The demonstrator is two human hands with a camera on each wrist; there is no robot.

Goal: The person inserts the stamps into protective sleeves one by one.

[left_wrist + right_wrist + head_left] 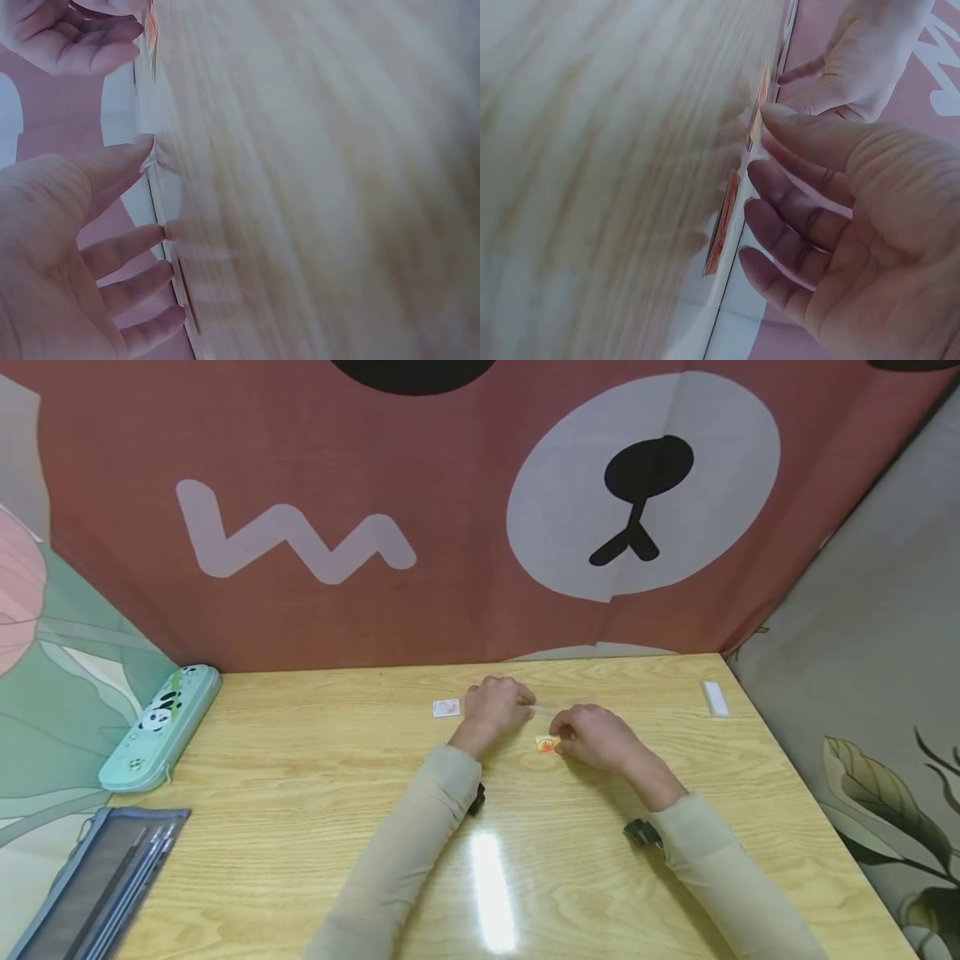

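My left hand [495, 703] pinches a piece of clear plastic film [154, 159] between thumb and index finger at the tabletop, its other fingertips low over the wood. Faintly, the film stretches toward my right hand [596, 737] in the head view. Thumb and index finger of that hand hold a small orange-and-yellow card [546, 743] by its edge. In the right wrist view, a second orange card [722, 225] lies beneath the curled fingers; the hand hides it from the head camera. Just left of my left hand lies a small white-and-pink card [446, 708].
A white block [716, 698] lies at the far right of the wooden table [315, 760]. On the left are a mint panda pencil case [161, 727] and a blue-edged mesh pouch [112, 885] with pens or pencils. A bear-print cloth [450, 593] hangs along the back edge.
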